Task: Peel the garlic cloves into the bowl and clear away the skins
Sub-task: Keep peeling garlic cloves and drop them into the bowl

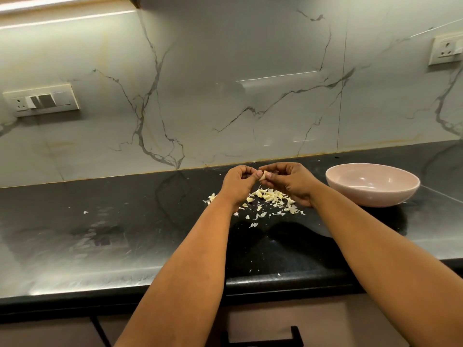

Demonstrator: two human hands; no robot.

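While both hands work above the countertop (pixel 125 246), the left hand (pixel 238 182) and right hand (pixel 290 181) pinch one garlic clove (pixel 264 176) between curled fingertips | cloves and skins (pixel 269 196) piled beneath the hands, just left of the pink bowl (pixel 372 185) | stray skin flake (pixel 86 212) far left of the bowl

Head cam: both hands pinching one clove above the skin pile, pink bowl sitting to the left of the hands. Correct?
Not quite. The head view shows the pink bowl to the right of the hands, not the left. The rest holds: the left hand and right hand pinch one clove above the skin pile.
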